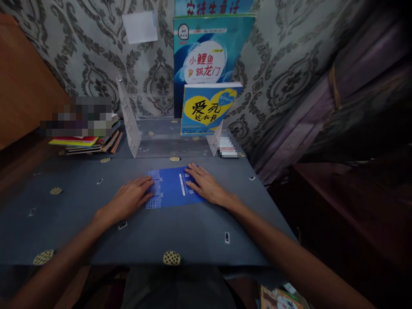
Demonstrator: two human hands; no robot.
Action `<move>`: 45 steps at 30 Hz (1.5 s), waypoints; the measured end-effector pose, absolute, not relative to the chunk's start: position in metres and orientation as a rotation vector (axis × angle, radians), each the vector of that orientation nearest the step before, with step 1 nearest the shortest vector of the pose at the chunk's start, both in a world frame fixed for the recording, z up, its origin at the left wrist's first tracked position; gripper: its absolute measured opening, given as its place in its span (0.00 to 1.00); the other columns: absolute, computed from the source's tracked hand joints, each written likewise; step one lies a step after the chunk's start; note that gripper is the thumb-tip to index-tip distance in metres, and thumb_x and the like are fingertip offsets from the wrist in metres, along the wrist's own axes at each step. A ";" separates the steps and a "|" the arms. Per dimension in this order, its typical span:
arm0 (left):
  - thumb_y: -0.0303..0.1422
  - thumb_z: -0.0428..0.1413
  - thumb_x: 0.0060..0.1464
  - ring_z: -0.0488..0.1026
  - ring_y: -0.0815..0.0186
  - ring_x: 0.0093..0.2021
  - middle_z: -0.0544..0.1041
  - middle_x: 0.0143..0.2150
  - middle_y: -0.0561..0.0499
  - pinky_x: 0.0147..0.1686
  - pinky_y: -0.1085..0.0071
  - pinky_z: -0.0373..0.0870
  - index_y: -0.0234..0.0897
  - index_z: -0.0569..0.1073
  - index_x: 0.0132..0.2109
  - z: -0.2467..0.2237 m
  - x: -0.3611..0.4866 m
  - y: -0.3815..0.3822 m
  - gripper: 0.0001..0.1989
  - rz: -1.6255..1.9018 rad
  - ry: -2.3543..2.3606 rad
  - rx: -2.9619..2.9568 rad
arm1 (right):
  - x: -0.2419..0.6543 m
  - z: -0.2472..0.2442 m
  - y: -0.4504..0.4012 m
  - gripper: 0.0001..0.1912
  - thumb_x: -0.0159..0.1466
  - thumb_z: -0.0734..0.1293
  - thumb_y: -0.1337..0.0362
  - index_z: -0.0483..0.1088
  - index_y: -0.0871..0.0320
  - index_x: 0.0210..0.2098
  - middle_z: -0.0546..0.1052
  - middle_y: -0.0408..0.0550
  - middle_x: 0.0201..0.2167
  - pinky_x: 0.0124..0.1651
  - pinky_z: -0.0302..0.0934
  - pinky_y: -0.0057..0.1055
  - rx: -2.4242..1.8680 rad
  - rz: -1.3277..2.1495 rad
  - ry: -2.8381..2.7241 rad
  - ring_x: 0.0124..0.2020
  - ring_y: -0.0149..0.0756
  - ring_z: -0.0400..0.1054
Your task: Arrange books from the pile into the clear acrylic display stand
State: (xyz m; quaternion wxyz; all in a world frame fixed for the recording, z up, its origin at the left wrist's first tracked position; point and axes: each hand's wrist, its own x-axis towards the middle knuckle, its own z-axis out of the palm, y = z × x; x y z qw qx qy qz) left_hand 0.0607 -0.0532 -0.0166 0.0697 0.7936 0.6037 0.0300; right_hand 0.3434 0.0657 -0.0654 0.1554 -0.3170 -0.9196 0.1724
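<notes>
A blue printed booklet (pixel 169 193) with white lettering lies flat on the patterned tablecloth. My left hand (pixel 133 195) rests at its left edge, fingertips touching or just over the border. Across the booklet's right end lies my right hand (pixel 206 184), its fingers stretched out and covering some of the lettering. Neither hand is wrapped round anything. Just beyond the booklet is a clear tiered display stand (pixel 128 122). On its right side stand a blue and yellow book (pixel 206 109), a teal book (pixel 206 49) behind it, and another book (pixel 212 6) at the top.
A stack of books (pixel 83 148) sits at the back left, partly blurred out. Right of the stand is a small blurred item (pixel 228 147). A pale card (pixel 140 28) shows against the patterned wall. More books (pixel 280 298) lie low at the right, below the table edge.
</notes>
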 end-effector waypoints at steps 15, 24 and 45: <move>0.43 0.49 0.67 0.74 0.54 0.59 0.76 0.60 0.44 0.58 0.56 0.70 0.41 0.75 0.56 -0.013 0.073 -0.081 0.19 0.068 1.581 2.523 | 0.355 -0.065 0.067 0.26 0.73 0.58 0.56 0.62 0.61 0.66 0.59 0.59 0.70 0.72 0.47 0.53 -0.952 0.417 -2.637 0.72 0.47 0.49; 0.38 0.51 0.65 0.76 0.54 0.46 0.78 0.46 0.45 0.44 0.60 0.73 0.38 0.75 0.47 0.014 0.105 -0.059 0.11 -0.307 1.715 2.520 | 0.389 -0.066 0.012 0.22 0.73 0.57 0.62 0.66 0.60 0.64 0.66 0.56 0.67 0.70 0.53 0.52 -0.936 0.330 -2.598 0.70 0.45 0.56; 0.57 0.63 0.40 0.70 0.48 0.51 0.72 0.52 0.39 0.46 0.62 0.66 0.35 0.69 0.48 0.002 0.099 0.045 0.36 -0.123 1.624 2.420 | 0.402 -0.058 -0.031 0.17 0.72 0.60 0.66 0.74 0.55 0.55 0.76 0.52 0.58 0.65 0.61 0.55 -0.883 0.314 -2.523 0.65 0.48 0.63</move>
